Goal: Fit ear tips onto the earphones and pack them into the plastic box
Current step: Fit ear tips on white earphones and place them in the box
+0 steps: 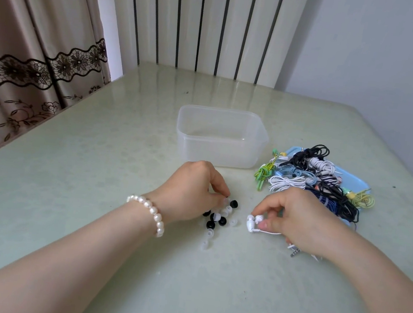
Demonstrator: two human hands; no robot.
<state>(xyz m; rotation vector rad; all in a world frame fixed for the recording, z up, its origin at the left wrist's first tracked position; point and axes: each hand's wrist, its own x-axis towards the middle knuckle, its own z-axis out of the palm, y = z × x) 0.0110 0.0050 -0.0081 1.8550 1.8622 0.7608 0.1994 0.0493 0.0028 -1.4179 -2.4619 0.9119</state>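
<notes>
Bare forearms [85, 253] cross a pale green table [66, 163] near curtains [29, 51].

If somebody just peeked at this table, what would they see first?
Probably the bright tangle of coloured earphone cables heaped on a blue tray at the right of the table. Next, the two hands in the middle: the left hand picks among little black and clear ear tips, while the right hand pinches a white earphone. Behind them stands an empty see-through plastic box.
</notes>
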